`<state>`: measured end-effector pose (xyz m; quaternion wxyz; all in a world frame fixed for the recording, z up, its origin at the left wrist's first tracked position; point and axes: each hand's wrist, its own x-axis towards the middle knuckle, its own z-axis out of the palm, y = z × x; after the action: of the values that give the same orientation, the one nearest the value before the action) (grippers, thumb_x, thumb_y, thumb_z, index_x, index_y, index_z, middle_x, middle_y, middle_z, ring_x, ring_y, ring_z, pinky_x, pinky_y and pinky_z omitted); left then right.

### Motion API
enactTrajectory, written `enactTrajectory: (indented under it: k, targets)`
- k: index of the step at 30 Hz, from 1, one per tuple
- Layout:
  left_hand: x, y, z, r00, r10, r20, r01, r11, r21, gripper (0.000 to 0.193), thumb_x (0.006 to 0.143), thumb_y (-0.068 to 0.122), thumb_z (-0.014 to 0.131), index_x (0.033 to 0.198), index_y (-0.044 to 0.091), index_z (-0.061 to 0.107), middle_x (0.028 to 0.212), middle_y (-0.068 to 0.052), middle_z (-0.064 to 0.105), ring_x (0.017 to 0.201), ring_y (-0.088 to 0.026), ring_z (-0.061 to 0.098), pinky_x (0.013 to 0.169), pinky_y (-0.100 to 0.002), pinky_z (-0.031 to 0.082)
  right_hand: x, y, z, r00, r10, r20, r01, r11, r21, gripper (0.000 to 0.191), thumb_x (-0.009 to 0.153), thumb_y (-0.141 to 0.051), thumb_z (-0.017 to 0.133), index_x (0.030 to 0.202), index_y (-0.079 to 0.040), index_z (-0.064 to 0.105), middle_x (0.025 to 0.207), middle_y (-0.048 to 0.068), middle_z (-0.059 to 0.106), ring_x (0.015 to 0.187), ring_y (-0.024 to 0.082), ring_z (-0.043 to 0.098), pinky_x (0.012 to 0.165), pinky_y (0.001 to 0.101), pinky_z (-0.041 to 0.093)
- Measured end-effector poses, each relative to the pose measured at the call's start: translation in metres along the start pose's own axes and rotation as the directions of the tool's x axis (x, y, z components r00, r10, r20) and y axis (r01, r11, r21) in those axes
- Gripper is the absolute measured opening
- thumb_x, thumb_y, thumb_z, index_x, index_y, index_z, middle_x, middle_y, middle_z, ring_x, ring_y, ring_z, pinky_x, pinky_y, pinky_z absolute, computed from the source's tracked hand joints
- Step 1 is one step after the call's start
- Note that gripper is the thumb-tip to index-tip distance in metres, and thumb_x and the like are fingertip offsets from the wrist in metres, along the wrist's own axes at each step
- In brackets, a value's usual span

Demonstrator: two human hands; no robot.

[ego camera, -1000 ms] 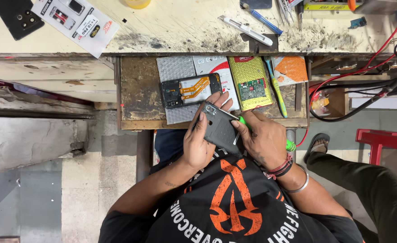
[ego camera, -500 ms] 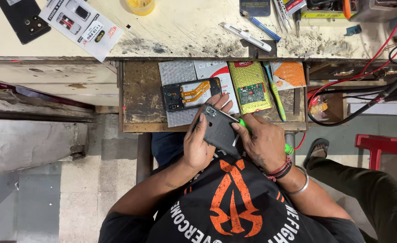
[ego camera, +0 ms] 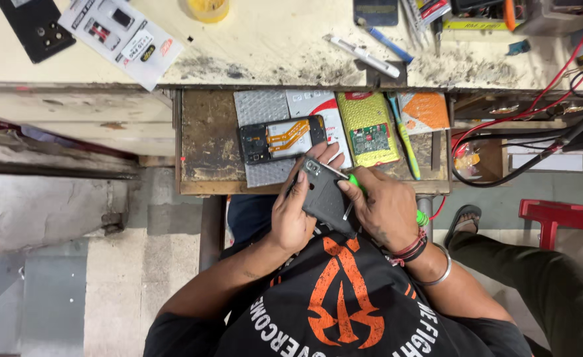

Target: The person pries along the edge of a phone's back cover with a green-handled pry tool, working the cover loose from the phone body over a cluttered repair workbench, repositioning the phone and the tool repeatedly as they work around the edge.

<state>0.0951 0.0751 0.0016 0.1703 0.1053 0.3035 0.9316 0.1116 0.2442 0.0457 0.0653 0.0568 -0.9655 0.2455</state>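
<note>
I hold a dark grey phone back cover [ego camera: 326, 197] in front of my chest with both hands. My left hand [ego camera: 296, 211] grips its left side, fingers curled over the top edge. My right hand [ego camera: 385, 206] presses on its right edge and also holds a green-handled screwdriver [ego camera: 354, 182] against the cover. Just beyond, on the pulled-out wooden drawer [ego camera: 209, 149], lies an opened phone body [ego camera: 281, 139] with an orange flex cable, resting on a grey textured mat [ego camera: 260, 108].
The drawer also holds a yellow-green case with a circuit board [ego camera: 369, 129], a green pen [ego camera: 405, 137] and an orange packet [ego camera: 423, 110]. The worn bench top [ego camera: 271, 46] carries a black phone [ego camera: 36, 30], a printed card [ego camera: 121, 39], a tape roll [ego camera: 208, 8], tools. Red wires [ego camera: 542, 92] and a red stool [ego camera: 562, 215] stand right.
The view has shifted slightly. My hands stay on the cover, which has tilted and turned a little; the screwdriver tip has moved along its right edge.
</note>
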Motion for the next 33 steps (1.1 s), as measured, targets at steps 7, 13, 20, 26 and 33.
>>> enactTrajectory:
  k: [7, 13, 20, 26, 33]
  targets:
    - [0.0, -0.001, 0.0, 1.0, 0.013, 0.014, -0.014, 1.0, 0.006, 0.056, 0.116, 0.028, 0.03, 0.161, -0.004, 0.025, 0.166, -0.024, 0.034, 0.156, -0.037, 0.033, 0.129, -0.048, 0.029, 0.002, 0.003, 0.0, 1.0, 0.002, 0.002, -0.002, 1.0, -0.027, 0.034, 0.099, -0.041, 0.063, 0.1, -0.008, 0.069, 0.08, 0.015, 0.069, 0.072, 0.04, 0.067, 0.058, 0.0495, 0.048]
    - [-0.001, 0.0, 0.0, 1.0, -0.014, 0.002, 0.014, 1.0, 0.005, 0.056, 0.116, 0.029, 0.03, 0.16, -0.004, 0.025, 0.165, -0.024, 0.034, 0.156, -0.036, 0.034, 0.13, -0.047, 0.029, 0.001, 0.001, 0.001, 1.0, 0.001, 0.001, -0.001, 1.0, -0.006, 0.033, 0.098, -0.04, 0.062, 0.104, -0.009, 0.07, 0.084, 0.015, 0.07, 0.072, 0.04, 0.068, 0.057, 0.0491, 0.049]
    - [-0.001, -0.002, -0.003, 1.0, -0.027, -0.014, 0.027, 1.0, 0.008, 0.058, 0.115, 0.033, 0.032, 0.16, -0.002, 0.026, 0.16, -0.021, 0.041, 0.153, -0.033, 0.039, 0.128, -0.046, 0.032, -0.001, 0.007, 0.004, 0.999, 0.051, -0.003, -0.051, 0.998, 0.043, 0.031, 0.099, -0.037, 0.065, 0.1, -0.006, 0.069, 0.083, 0.017, 0.069, 0.075, 0.042, 0.067, 0.06, 0.0494, 0.047]
    - [0.008, -0.002, -0.018, 0.998, -0.009, -0.068, 0.006, 0.999, -0.039, 0.064, 0.118, 0.045, 0.034, 0.162, -0.002, 0.034, 0.127, -0.019, 0.06, 0.115, -0.029, 0.064, 0.106, -0.046, 0.052, -0.006, 0.017, -0.003, 0.997, 0.072, -0.011, -0.068, 0.971, 0.228, 0.023, 0.097, -0.025, 0.069, 0.098, -0.002, 0.066, 0.081, 0.019, 0.065, 0.074, 0.042, 0.063, 0.064, 0.0456, 0.047]
    - [0.018, 0.019, -0.028, 0.966, -0.257, 0.007, 0.254, 0.948, -0.19, 0.072, 0.104, 0.061, 0.039, 0.155, 0.01, 0.039, 0.122, -0.012, 0.057, 0.097, -0.028, 0.067, 0.083, -0.048, 0.061, -0.005, 0.023, -0.012, 0.995, 0.099, -0.017, -0.087, 0.935, 0.343, 0.023, 0.094, -0.022, 0.07, 0.101, 0.0, 0.065, 0.085, 0.021, 0.065, 0.078, 0.039, 0.066, 0.069, 0.0421, 0.051]
